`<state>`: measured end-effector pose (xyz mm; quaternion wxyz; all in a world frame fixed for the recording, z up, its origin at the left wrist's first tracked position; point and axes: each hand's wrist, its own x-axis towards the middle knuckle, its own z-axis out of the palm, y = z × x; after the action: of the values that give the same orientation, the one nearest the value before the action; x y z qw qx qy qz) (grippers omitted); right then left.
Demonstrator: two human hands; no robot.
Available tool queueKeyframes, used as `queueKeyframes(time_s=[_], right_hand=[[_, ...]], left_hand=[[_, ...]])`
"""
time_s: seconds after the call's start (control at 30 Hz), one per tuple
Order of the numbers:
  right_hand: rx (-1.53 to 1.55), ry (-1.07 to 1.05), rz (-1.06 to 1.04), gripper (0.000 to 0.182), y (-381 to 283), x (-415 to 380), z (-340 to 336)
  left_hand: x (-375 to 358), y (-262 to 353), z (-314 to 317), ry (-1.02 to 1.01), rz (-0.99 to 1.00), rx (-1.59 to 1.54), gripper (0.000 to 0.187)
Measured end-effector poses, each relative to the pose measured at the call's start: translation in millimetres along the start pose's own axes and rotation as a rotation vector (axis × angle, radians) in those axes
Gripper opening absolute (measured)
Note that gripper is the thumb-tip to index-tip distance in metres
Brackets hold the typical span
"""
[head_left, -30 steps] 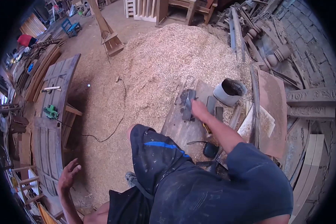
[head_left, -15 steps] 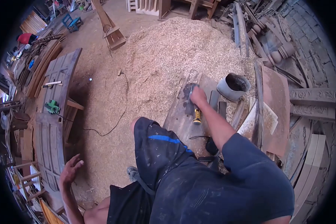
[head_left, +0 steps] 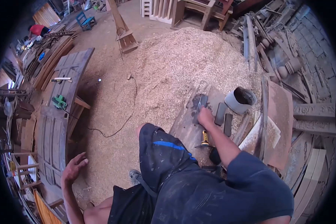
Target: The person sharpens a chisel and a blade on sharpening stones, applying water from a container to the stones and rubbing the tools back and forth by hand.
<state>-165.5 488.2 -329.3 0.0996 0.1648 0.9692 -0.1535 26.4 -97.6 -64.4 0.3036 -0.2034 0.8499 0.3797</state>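
Observation:
My right hand (head_left: pixel 205 116) is closed and pressed down over a wooden board (head_left: pixel 186 125). Out from under its wrist, toward my body, sticks the yellow-and-black handle of a chisel (head_left: pixel 204 137); the fingers cover most of its blade. Under the fingertips lies a grey slab (head_left: pixel 202 100) on a dark wet patch. To the right are two dark rectangular stones, one a sharpening stone (head_left: pixel 220 112) near the hand, the other a block (head_left: pixel 228 125). My left hand (head_left: pixel 75 168) hangs with loosely parted fingers, holding nothing, its forearm beside my knee.
A cut-open pale container (head_left: pixel 233 102) stands right of the stones. Wood shavings (head_left: pixel 190 56) heap up beyond the board. At left a panelled door (head_left: pixel 50 130) carries a green power tool (head_left: pixel 59 101), its cord trailing over the floor. Far left, a person in red (head_left: pixel 37 30) bends down.
My right hand and the chisel have drawn back a little toward my body over the board. The view has tilted slightly, and my left hand stays loosely open.

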Motion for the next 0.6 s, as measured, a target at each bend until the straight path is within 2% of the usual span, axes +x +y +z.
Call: queueKeyframes(time_s=[0.2,0.33,0.47,0.53,0.6], right_hand=[[0.052,-0.054,-0.001,0.030,4,55,-10],[-0.029,0.066,-0.058,0.025,3,0,1],[0.029,0.005,-0.045,0.026,15,40,7],[-0.005,-0.045,-0.038,0.028,13,62,-1],[0.024,-0.040,-0.017,0.029,8,41,-2]], left_hand=[[7,-20,1,0.007,-0.023,0.050,0.069],[0,-6,-4,-0.009,-0.001,0.035,0.069],[9,-34,-3,0.062,-0.015,-0.009,0.070],[9,-32,0,0.024,-0.028,0.010,0.070],[4,-20,0,-0.009,-0.027,0.029,0.070]])
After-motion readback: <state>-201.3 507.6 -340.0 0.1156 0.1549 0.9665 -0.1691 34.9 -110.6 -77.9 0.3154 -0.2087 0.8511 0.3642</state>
